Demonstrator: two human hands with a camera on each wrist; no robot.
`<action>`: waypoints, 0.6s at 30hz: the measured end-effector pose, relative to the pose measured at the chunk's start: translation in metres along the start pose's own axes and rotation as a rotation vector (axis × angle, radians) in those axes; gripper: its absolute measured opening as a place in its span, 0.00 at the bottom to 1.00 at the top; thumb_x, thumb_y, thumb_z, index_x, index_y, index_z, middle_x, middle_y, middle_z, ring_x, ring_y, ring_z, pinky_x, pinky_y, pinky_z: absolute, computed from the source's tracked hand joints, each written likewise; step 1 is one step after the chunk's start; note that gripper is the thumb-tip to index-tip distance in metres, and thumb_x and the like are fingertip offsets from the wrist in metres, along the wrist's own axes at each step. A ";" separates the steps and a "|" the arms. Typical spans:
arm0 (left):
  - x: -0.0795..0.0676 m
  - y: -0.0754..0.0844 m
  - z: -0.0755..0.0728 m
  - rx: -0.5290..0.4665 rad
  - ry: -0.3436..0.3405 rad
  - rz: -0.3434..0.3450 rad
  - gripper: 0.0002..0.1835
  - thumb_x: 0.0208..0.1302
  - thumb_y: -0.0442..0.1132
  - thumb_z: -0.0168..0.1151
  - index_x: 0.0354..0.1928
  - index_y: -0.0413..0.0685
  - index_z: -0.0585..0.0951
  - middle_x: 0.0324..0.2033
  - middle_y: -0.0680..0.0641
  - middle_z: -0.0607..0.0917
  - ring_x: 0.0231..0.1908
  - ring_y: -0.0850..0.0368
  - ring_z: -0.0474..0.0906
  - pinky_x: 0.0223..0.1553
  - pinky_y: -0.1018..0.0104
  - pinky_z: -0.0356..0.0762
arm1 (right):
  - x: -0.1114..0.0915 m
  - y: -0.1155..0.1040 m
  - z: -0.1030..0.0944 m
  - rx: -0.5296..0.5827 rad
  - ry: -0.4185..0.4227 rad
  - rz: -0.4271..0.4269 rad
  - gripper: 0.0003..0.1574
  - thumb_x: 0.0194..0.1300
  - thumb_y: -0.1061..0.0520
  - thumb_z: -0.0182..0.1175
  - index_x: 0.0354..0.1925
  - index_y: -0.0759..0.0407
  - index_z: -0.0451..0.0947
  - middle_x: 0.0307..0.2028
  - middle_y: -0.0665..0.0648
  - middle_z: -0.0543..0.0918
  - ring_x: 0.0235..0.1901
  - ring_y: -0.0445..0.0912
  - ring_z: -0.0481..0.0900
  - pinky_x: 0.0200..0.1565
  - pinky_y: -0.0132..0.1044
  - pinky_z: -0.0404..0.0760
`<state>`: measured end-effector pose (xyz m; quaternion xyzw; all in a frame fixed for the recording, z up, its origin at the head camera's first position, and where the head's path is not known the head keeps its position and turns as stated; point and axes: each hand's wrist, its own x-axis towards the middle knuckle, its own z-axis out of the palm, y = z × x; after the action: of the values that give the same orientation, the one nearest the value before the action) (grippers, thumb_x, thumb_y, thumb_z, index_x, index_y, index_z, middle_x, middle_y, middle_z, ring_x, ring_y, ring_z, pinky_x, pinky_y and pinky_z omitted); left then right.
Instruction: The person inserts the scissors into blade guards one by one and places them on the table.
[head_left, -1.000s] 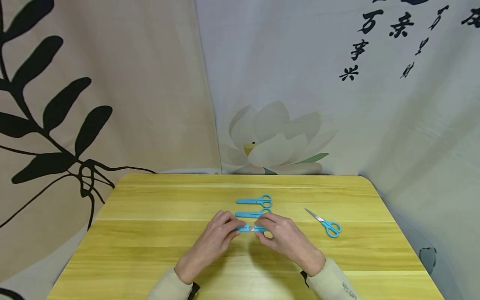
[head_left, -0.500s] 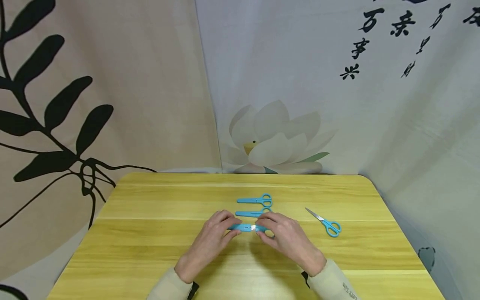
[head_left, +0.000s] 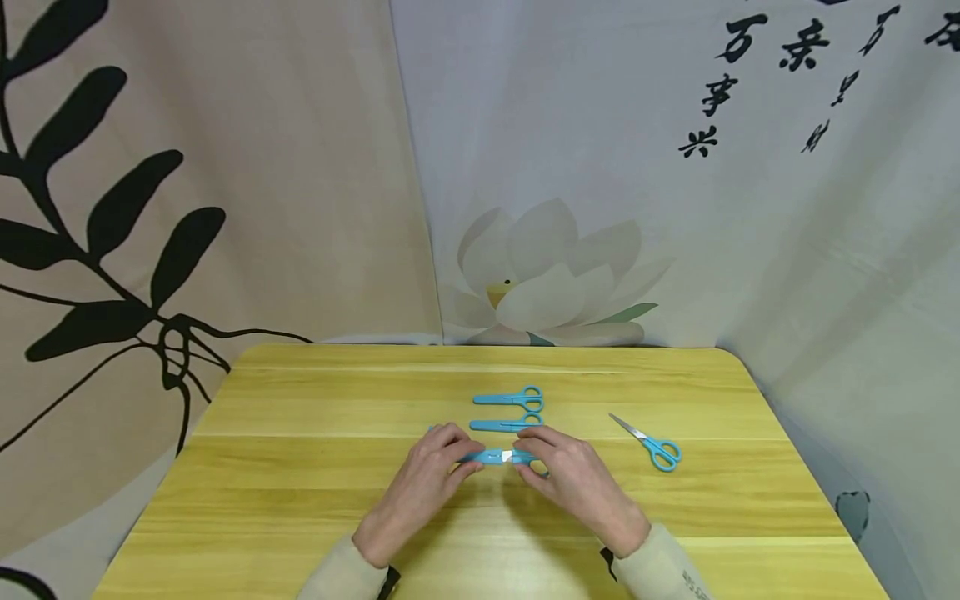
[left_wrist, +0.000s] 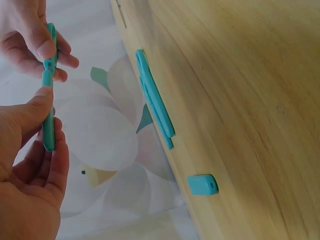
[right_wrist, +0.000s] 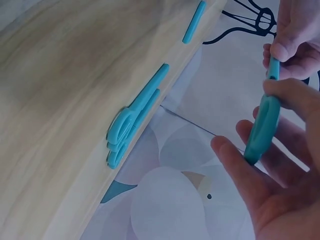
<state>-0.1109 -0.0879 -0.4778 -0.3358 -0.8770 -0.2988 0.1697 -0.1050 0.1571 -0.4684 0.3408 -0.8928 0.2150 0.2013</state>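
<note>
Both hands work on one pair of blue scissors over the table. My left hand (head_left: pixel 422 477) grips the blue blade cover (left_wrist: pixel 48 122), fingers and thumb on either side of it. The handle end of the scissors (right_wrist: pixel 270 117) is pinched in my right hand (head_left: pixel 576 477). Between cover and handle a short silver strip of blade (head_left: pixel 507 457) shows; the blade's remaining length is hidden in the cover. Just beyond the hands lie two covered scissors, a nearer pair (head_left: pixel 491 425) and a farther pair (head_left: pixel 495 400), both with handles to the right.
Uncovered scissors (head_left: pixel 651 445) lie at the right, tip pointing to the far left. A loose blue cover (left_wrist: pixel 200 185) rests on the table behind my left hand, mostly hidden in the head view. The wooden table (head_left: pixel 300 500) ends at a printed cloth backdrop (head_left: pixel 315 208).
My left fingertips have shifted left along the cover, so more of it shows. The right hand stays nearly where it was on the handle. The other scissors have not moved.
</note>
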 end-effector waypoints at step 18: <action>0.001 0.000 0.001 -0.014 0.032 0.032 0.08 0.59 0.35 0.76 0.41 0.46 0.89 0.37 0.54 0.80 0.35 0.63 0.71 0.35 0.72 0.74 | 0.002 -0.003 0.000 0.002 0.014 -0.006 0.14 0.58 0.59 0.78 0.43 0.60 0.88 0.46 0.57 0.88 0.39 0.45 0.89 0.37 0.36 0.87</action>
<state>-0.1114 -0.0869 -0.4779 -0.3463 -0.8665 -0.3076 0.1862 -0.1038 0.1540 -0.4663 0.3423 -0.8901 0.2177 0.2079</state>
